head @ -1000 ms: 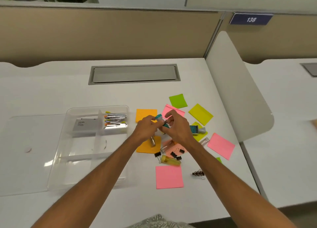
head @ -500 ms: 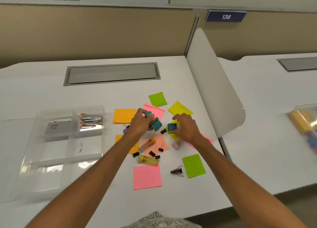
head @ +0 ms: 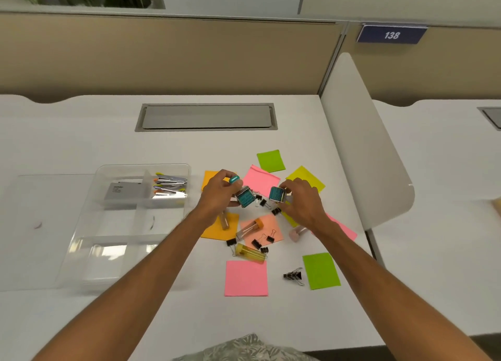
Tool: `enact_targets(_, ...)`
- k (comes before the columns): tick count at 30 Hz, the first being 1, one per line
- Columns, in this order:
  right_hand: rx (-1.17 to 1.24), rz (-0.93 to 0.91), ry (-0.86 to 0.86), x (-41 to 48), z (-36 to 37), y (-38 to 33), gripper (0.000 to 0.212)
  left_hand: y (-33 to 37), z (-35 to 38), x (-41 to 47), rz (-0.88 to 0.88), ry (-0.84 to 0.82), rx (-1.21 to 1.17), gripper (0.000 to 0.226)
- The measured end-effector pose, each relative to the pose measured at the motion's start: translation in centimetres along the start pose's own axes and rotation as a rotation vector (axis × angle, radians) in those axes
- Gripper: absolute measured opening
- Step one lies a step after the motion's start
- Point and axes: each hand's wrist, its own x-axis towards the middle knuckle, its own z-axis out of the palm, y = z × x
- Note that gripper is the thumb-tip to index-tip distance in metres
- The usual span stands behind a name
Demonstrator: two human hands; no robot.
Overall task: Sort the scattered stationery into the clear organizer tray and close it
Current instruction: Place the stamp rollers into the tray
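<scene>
My left hand [head: 221,192] grips a small teal staple box [head: 244,197] and also a teal-capped tube [head: 233,180], above the pile of stationery. My right hand [head: 302,202] holds a second teal staple box [head: 277,194] just to the right of it. The clear organizer tray [head: 89,252] stands open at the left, holding a grey box [head: 122,194] and several staplers [head: 169,185] in its far compartments. Its clear lid [head: 40,225] lies flat to the left. Sticky notes, black binder clips [head: 259,242] and small tubes [head: 249,253] lie scattered below my hands.
A white curved divider [head: 366,143] stands at the desk's right side. A grey cable hatch [head: 206,116] is set into the desk at the back. A larger binder clip [head: 293,275] and a green note [head: 321,270] lie near the front right.
My hands, together on one item a second ago, have come apart, each now holding a teal staple box. The camera has shifted between frames.
</scene>
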Motion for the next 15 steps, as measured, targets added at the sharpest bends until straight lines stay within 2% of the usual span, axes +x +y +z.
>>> enact_targets(7,0.26,-0.171,0.029,1.8,-0.1,-8.7,0.046,0.7,-6.8,-1.6,0.031,0.166,-0.01,0.018)
enact_targets(12,0.313,-0.235,-0.029,2.9,1.4,-16.0,0.041,0.5,-14.3,-3.2,0.064,0.278,0.008,0.018)
enact_targets(15,0.359,-0.275,-0.044,3.1,2.4,-20.0,0.046,0.3,-19.6,-3.8,0.045,0.348,0.116,0.018)
